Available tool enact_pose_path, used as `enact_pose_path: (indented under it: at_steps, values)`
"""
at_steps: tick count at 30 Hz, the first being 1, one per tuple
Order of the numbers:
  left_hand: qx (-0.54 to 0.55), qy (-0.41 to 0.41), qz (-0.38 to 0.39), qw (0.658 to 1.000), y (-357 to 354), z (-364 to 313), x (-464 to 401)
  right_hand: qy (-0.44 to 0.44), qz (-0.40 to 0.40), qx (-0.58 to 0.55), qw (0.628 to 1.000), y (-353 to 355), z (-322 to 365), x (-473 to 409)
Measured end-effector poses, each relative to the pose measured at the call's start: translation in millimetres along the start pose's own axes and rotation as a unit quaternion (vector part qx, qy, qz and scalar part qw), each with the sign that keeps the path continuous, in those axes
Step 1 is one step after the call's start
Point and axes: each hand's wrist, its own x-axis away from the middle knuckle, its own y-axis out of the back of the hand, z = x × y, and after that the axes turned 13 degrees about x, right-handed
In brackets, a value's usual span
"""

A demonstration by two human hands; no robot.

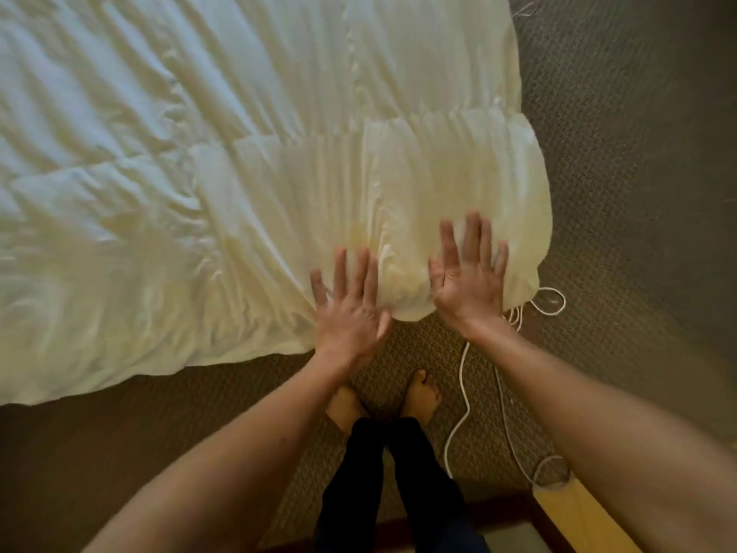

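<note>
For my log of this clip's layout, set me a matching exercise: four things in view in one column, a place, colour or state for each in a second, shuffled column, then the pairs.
Things:
1. duvet
2. cord
3. right hand
4. trousers

Descriptions:
A. black, on the legs
B. fingers straight and spread, at the duvet's folded corner
C. cream-white, rumpled, spread over the carpet
D. thin, white, trailing over the carpet to the right of the bare feet

Pairs: 1-C, 2-D, 3-B, 4-A
</note>
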Motion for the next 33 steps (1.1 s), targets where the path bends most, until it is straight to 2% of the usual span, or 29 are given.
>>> enact_pose_path:
  at_steps: [2, 5, 8, 10, 13, 18, 22, 33]
  values:
    - [-0.014, -0.005, 0.067, 0.998, 13, -12, 17, -0.004, 0.089, -0.01, 0.996, 23, 10, 25]
    - [0.042, 0.011, 0.163, 0.986, 57, -31, 48, -0.01, 0.223, -0.067, 0.973, 70, 21, 60]
    - [0.052, 0.007, 0.213, 0.976, 95, -41, 96, -0.048, 0.283, -0.08, 0.955, 119, 25, 101]
    - [0.054, 0.017, 0.231, 0.971, 117, -43, 129, -0.056, 0.273, -0.087, 0.956, 154, 29, 129]
    - [0.089, 0.045, 0.215, 0.972, 152, -47, 158, -0.047, 0.228, -0.117, 0.965, 202, 37, 156]
    - [0.124, 0.023, 0.135, 0.983, 207, -59, 169, -0.062, 0.178, -0.182, 0.965, 249, 50, 177]
    - [0.13, 0.032, 0.081, 0.988, 234, -67, 160, -0.043, 0.169, -0.191, 0.966, 266, 45, 173]
    - [0.166, 0.019, 0.016, 0.986, 277, -102, 109, -0.037, 0.114, -0.216, 0.969, 310, -3, 105]
